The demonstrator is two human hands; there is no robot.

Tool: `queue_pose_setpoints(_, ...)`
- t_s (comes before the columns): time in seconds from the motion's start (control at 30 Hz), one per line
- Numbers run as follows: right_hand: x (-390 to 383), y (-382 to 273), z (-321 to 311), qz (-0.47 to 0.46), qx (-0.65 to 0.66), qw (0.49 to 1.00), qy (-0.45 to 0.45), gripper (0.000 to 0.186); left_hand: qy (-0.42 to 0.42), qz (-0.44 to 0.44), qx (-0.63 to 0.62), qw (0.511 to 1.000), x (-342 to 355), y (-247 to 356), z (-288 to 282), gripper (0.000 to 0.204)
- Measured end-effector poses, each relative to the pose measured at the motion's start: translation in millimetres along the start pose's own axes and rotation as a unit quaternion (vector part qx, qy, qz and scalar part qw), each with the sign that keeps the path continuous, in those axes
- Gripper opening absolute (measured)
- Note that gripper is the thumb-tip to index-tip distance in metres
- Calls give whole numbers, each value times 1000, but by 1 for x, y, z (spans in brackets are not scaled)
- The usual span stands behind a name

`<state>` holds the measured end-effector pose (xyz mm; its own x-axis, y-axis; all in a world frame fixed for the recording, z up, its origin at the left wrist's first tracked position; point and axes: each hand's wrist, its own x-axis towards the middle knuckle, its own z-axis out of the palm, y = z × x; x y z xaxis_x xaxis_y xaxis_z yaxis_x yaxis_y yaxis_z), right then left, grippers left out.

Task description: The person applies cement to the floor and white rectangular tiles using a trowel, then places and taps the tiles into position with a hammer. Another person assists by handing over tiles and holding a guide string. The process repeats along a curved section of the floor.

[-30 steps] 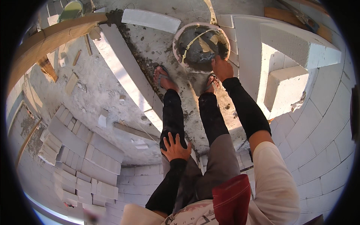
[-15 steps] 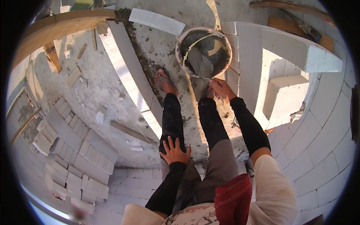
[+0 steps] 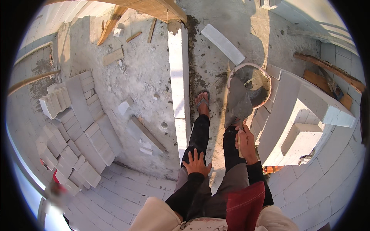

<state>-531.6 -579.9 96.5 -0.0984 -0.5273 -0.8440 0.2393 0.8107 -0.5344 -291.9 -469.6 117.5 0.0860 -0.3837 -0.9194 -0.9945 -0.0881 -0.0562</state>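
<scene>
In my right hand (image 3: 246, 141) is the handle of a trowel, with the fingers wrapped round it. The trowel's blade bears a heap of wet grey mortar (image 3: 239, 101) over the left part of a round bucket (image 3: 268, 101). More grey mortar lies inside the bucket, partly hidden by the loaded blade. My left hand (image 3: 197, 164) rests flat on my left leg near the knee, fingers spread and nothing in it. Left of my feet runs a low row of white blocks (image 3: 178, 82), with a dab of mortar on its far end.
A loose white slab (image 3: 222, 44) lies on the floor beyond the bucket. At right stand stacked white blocks (image 3: 278, 100), with a handsaw (image 3: 334, 87) and planks behind. Several block piles (image 3: 83, 142) fill the left side. A wooden beam (image 3: 160, 8) crosses the far end.
My right hand has drawn the trowel up and back from the bucket, now loaded with mortar. My left hand stays on my leg. The whole view has turned toward the left.
</scene>
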Motion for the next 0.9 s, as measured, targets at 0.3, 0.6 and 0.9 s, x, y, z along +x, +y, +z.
queue_pose_setpoints(0.3, 226, -36, 249, -264, -187, 944, 62, 40, -12, -9, -66, 998, 8, -9, -29, 82)
queue_pose_setpoints(0.6, 292, -8, 263, -160, -246, 956, 13, 34, -14, 7, -94, 995, 13, -15, -28, 80)
queue_pose_setpoints(0.9, 298, -91, 177, -337, -566, 753, -5, 30, -39, -7, -87, 995, 13, -17, -29, 81)
